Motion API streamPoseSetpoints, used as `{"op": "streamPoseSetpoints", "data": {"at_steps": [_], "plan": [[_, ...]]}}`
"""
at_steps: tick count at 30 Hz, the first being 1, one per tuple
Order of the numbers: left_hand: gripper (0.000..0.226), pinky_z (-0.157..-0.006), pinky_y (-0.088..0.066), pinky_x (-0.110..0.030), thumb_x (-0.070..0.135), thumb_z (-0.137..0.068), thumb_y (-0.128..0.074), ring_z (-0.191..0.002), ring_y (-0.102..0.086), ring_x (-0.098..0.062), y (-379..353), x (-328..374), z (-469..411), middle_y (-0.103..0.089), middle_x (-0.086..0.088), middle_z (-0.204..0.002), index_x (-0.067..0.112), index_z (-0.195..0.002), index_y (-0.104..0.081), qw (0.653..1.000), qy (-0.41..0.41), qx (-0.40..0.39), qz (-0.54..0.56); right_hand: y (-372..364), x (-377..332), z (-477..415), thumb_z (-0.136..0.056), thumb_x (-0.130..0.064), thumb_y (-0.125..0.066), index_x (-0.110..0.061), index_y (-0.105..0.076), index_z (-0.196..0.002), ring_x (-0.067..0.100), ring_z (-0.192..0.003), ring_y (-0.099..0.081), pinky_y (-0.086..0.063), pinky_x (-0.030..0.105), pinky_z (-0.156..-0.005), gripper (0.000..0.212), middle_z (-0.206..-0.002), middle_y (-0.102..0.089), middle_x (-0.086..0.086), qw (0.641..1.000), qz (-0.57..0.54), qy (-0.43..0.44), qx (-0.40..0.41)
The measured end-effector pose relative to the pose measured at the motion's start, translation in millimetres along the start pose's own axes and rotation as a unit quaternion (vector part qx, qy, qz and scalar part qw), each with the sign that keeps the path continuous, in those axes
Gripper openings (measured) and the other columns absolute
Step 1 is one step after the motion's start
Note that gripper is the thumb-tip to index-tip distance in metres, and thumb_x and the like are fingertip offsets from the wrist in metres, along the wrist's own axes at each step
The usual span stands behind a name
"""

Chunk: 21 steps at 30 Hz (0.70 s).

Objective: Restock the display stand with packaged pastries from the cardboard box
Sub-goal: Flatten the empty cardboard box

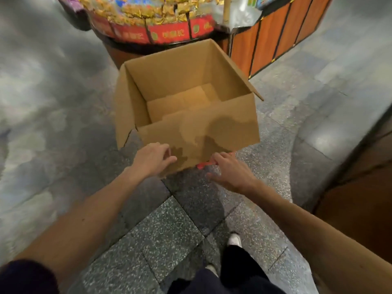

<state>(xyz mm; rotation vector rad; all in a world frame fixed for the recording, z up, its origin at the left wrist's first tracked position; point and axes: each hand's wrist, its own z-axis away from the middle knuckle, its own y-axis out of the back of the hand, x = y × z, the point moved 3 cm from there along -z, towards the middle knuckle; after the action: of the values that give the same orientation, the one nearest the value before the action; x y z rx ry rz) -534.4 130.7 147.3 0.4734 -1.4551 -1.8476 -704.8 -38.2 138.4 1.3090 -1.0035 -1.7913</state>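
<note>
Open brown cardboard box [191,66], flap in curled left hand [151,159] fingers; right hand [230,171] fingers' hold unclear.

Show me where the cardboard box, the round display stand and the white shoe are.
cardboard box [169,132]: head view, near outer wall.
display stand [169,33]: head view, red front band.
white shoe [234,239]: head view, toe.
</note>
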Motion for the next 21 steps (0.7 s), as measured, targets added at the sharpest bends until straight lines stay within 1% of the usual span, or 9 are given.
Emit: {"op": "streamPoseSetpoints", "data": {"at_steps": [2,5,7,9,12,15,16,18,21], "plan": [[0.037,-0.087,-0.048,-0.040,0.054,-0.095,-0.054,-0.108,-0.054,-0.029,-3,-26,-32,-0.060,-0.007,-0.107,0.020,-0.107,-0.059,1.000,0.017,-0.002,-0.002,0,-5,-49,-0.092,-0.046,-0.065,-0.012,-0.051,-0.124,0.028,-0.121,-0.051,-0.045,0.042,-0.097,0.048,-0.127,-0.057,0.007,1.000,0.005,-0.003,-0.006],[0.057,-0.100,-0.044,-0.045,0.058,-0.093,-0.053,-0.124,-0.046,-0.033,-7,-55,-81,-0.052,-0.013,-0.130,0.017,-0.134,-0.051,0.999,0.027,0.010,-0.035,-6,-9,-127,-0.090,-0.046,-0.068,-0.014,-0.047,-0.134,0.028,-0.123,-0.049,-0.044,0.044,-0.101,0.059,-0.134,-0.053,0.008,1.000,0.014,-0.007,-0.021],[0.070,-0.103,-0.042,-0.045,0.061,-0.091,-0.055,-0.128,-0.042,-0.032,-10,-71,-114,-0.047,-0.013,-0.137,0.018,-0.144,-0.041,0.998,0.022,0.027,-0.047,-12,-9,-178,-0.088,-0.044,-0.070,-0.013,-0.046,-0.135,0.029,-0.124,-0.047,-0.044,0.043,-0.102,0.061,-0.135,-0.051,0.010,1.000,0.027,0.000,-0.013],[0.080,-0.104,-0.039,-0.043,0.064,-0.087,-0.058,-0.129,-0.041,-0.032,-15,-85,-148,-0.045,-0.013,-0.140,0.018,-0.148,-0.033,0.998,0.011,0.031,-0.045,-18,-5,-226,-0.086,-0.041,-0.072,-0.013,-0.045,-0.133,0.028,-0.128,-0.042,-0.041,0.041,-0.103,0.061,-0.136,-0.049,0.011,0.999,0.040,0.005,0.008],[0.089,-0.106,-0.038,-0.042,0.066,-0.085,-0.060,-0.131,-0.044,-0.029,-25,-101,-194,-0.045,-0.010,-0.142,0.019,-0.151,-0.025,0.999,-0.011,-0.013,-0.043,-31,3,-279,-0.084,-0.041,-0.075,-0.015,-0.040,-0.140,0.029,-0.141,-0.030,-0.028,0.043,-0.115,0.071,-0.144,-0.041,0.011,0.997,0.073,0.001,0.001],[0.086,-0.096,-0.048,-0.039,0.066,-0.083,-0.062,-0.120,-0.055,-0.026,-34,-115,-231,-0.054,-0.005,-0.134,0.020,-0.149,-0.028,0.997,-0.030,-0.067,-0.030,-39,12,-318,-0.084,-0.045,-0.074,-0.015,-0.031,-0.149,0.029,-0.149,-0.019,-0.012,0.051,-0.123,0.083,-0.153,-0.035,0.009,0.991,0.128,-0.018,-0.027],[0.084,-0.091,-0.050,-0.038,0.066,-0.082,-0.063,-0.116,-0.057,-0.025,-37,-120,-240,-0.057,-0.004,-0.131,0.022,-0.147,-0.031,0.995,-0.037,-0.093,-0.019,-43,16,-327,-0.084,-0.048,-0.073,-0.016,-0.030,-0.150,0.028,-0.149,-0.020,-0.009,0.053,-0.122,0.085,-0.153,-0.037,0.008,0.989,0.135,-0.029,-0.045],[0.074,-0.087,-0.051,-0.038,0.063,-0.081,-0.068,-0.112,-0.059,-0.024,-41,-128,-252,-0.060,0.000,-0.126,0.026,-0.138,-0.041,0.990,-0.053,-0.130,0.013,-49,22,-342,-0.082,-0.058,-0.069,-0.019,-0.034,-0.148,0.027,-0.145,-0.031,-0.008,0.055,-0.120,0.084,-0.147,-0.047,0.005,0.985,0.148,-0.051,-0.077],[0.056,-0.083,-0.054,-0.040,0.057,-0.083,-0.070,-0.103,-0.063,-0.025,-47,-140,-264,-0.065,-0.002,-0.115,0.023,-0.123,-0.052,0.982,-0.090,-0.159,0.035,-52,22,-360,-0.082,-0.067,-0.062,-0.023,-0.054,-0.128,0.024,-0.127,-0.051,-0.018,0.050,-0.116,0.064,-0.128,-0.062,0.000,0.972,0.186,-0.067,-0.123]]}}
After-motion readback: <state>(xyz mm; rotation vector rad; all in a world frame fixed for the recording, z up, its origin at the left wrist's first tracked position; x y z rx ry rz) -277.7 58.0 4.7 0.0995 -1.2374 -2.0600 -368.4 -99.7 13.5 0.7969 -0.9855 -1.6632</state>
